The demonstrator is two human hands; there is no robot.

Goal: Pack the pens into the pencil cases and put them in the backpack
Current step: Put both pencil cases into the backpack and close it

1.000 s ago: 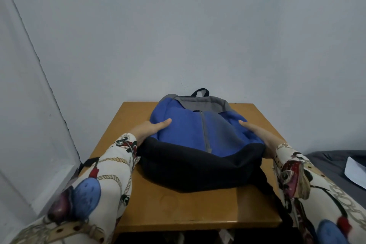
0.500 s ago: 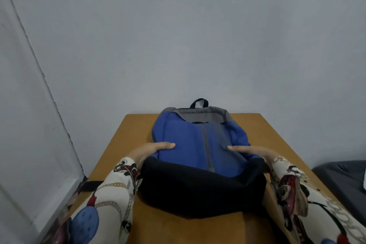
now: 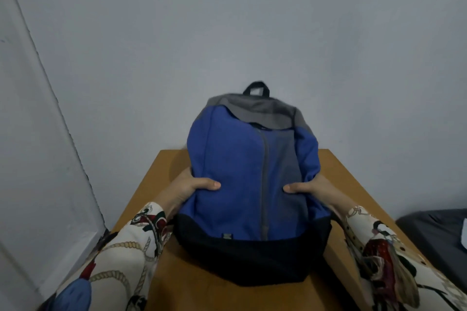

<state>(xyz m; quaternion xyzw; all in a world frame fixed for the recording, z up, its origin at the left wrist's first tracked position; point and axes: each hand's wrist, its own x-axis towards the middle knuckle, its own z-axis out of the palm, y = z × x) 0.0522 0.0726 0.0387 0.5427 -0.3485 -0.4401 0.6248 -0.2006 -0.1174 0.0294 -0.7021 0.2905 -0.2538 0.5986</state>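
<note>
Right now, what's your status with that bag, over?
Left hand and right hand grip the backpack by its sides, tilted up on the table. No pens or cases visible. Nothing in the way.

Blue fabric backpack with black base and grey top [image 3: 242, 184] fills the middle of the wooden table [image 3: 353, 192], tilted up, blocking the far edge at centre. Left hand [image 3: 187, 188] and right hand [image 3: 316, 188] grip its sides. Bare wood strips run along the left and right edges and at the near edge. White wall panel [image 3: 38, 159] hems in the table's left side; dark grey cushion [image 3: 434, 235] sits off the right edge.
</note>
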